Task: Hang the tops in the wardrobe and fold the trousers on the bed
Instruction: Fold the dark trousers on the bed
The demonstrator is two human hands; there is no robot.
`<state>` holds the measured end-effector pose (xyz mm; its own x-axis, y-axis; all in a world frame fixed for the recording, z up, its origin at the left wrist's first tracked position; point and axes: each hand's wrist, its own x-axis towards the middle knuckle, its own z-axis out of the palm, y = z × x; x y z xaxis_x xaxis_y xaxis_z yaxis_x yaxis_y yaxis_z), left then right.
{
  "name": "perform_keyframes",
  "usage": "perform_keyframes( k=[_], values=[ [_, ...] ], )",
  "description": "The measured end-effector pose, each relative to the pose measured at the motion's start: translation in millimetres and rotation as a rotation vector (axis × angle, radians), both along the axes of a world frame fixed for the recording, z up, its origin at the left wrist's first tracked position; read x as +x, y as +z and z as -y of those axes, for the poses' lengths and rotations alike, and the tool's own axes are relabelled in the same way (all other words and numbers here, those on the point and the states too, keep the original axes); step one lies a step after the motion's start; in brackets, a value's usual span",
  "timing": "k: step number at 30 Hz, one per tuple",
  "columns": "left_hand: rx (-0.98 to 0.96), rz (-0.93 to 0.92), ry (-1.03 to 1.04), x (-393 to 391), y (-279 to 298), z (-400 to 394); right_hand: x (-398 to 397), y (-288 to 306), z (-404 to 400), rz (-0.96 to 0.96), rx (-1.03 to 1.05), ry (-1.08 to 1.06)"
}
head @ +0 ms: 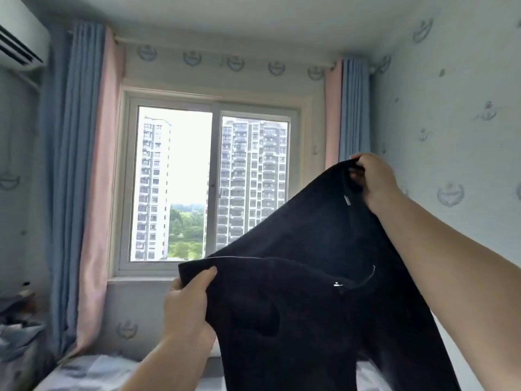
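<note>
A pair of black trousers [315, 277] hangs in the air in front of me, held up by the waistband. My left hand [187, 303] pinches the lower left corner of the waistband, thumb on top. My right hand [369, 179] grips the other end, raised higher near the right wall, so the waistband slants upward to the right. A white drawstring tip shows near each end. The legs drop out of the bottom of the view over the bed [93, 373].
A window [214, 184] with blue and pink curtains [81, 179] faces me. An air conditioner [19, 43] hangs at the top left. Crumpled bedding or clothes [17, 334] lie at the left edge. The papered wall [451, 122] is close on the right.
</note>
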<state>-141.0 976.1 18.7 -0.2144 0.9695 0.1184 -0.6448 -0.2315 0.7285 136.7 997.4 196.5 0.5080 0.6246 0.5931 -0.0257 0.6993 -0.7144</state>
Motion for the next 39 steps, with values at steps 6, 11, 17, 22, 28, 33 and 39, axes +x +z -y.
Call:
perform_keyframes(
  k=[6, 11, 17, 22, 28, 33, 39],
  values=[
    [-0.330, 0.068, 0.091, -49, -137, 10, -58, -120, -66, 0.135, -0.331, 0.129],
    [-0.674, -0.044, 0.269, -123, -270, 37, -134, -278, -100, 0.342, -0.701, 0.239],
    [-0.969, -0.180, 0.451, -232, -373, 71, -256, -424, -131, 0.574, -0.891, 0.360],
    [-1.125, -0.262, 0.476, -353, -429, 62, -398, -519, -176, 0.717, -0.976, 0.426],
    [-1.247, -0.402, 0.406, -513, -496, 27, -581, -599, -238, 0.796, -1.033, 0.476],
    [-1.304, -0.462, 0.472, -637, -531, 5, -726, -637, -281, 0.803, -1.029, 0.551],
    [-1.404, -0.534, 0.409, -746, -611, 5, -855, -724, -278, 0.932, -1.091, 0.787]
  ],
)
